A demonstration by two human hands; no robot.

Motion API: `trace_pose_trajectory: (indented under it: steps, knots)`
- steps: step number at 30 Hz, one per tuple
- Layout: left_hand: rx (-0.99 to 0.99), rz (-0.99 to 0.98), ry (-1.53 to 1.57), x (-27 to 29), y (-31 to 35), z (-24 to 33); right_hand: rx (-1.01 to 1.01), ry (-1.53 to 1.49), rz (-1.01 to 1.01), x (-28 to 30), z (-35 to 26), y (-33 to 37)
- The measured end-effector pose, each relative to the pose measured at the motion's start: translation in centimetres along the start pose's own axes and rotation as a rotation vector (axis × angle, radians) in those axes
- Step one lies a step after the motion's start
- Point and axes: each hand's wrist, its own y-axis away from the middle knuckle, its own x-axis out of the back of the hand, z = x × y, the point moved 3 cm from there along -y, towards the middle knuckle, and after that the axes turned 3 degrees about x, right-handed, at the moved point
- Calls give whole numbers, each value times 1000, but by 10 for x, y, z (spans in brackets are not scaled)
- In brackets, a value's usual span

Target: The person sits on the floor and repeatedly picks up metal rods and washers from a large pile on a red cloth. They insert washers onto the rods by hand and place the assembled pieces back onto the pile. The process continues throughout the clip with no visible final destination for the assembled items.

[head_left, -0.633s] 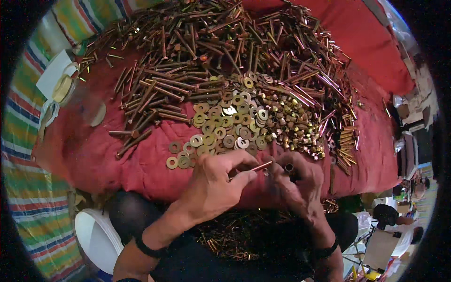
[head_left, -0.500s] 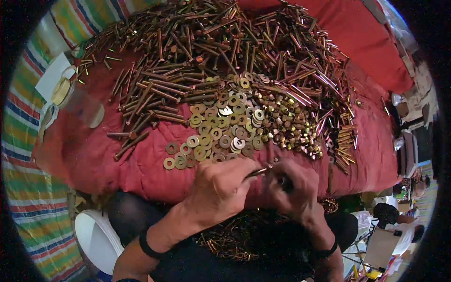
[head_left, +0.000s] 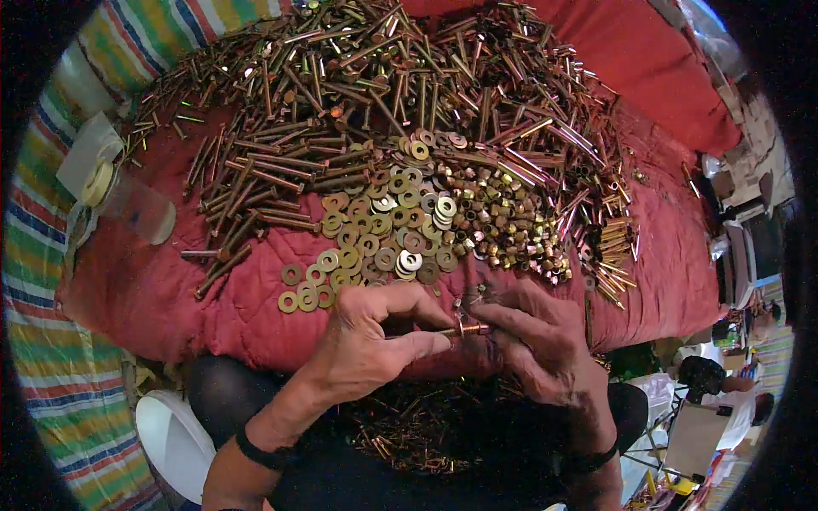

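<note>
My left hand [head_left: 375, 332] pinches a thin metal bolt [head_left: 445, 333] between thumb and index finger, the bolt pointing right. A flat washer [head_left: 462, 323] sits around it, edge-on to me. Right of the washer is a copper-coloured, sleeve-like end [head_left: 478, 329], where the index finger and thumb of my right hand [head_left: 545, 336] close in; the fingers partly hide it. Just beyond my hands lie a heap of brass-coloured washers [head_left: 368, 245] and a heap of small gold nuts [head_left: 511, 223]. Long bolts [head_left: 273, 162] are piled behind them.
Everything rests on a red padded cloth [head_left: 247, 319]. Thin metal tubes or rods [head_left: 615, 247] lie at the right. A clear jar [head_left: 145, 209] lies on its side at the left. Below my hands is another heap of metal pieces [head_left: 409, 439], beside a white bucket [head_left: 175, 439].
My left hand has turned so its thumb and index finger show, and the washer on the bolt is now visible. My right hand, blurred before, has steadied at the bolt's right end.
</note>
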Motion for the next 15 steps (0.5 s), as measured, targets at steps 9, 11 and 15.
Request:
trace_pose_trajectory:
  steps: [9,11,15]
  knots:
    - [261,-97,401,-6,2,-11,284,267,20,-11,-26,-6]
    - [281,-35,585,-15,2,-17,376,251,48,-24,-37,-11]
    - [709,-279,1134,-34,6,-31,503,295,66,-52,-53,-19]
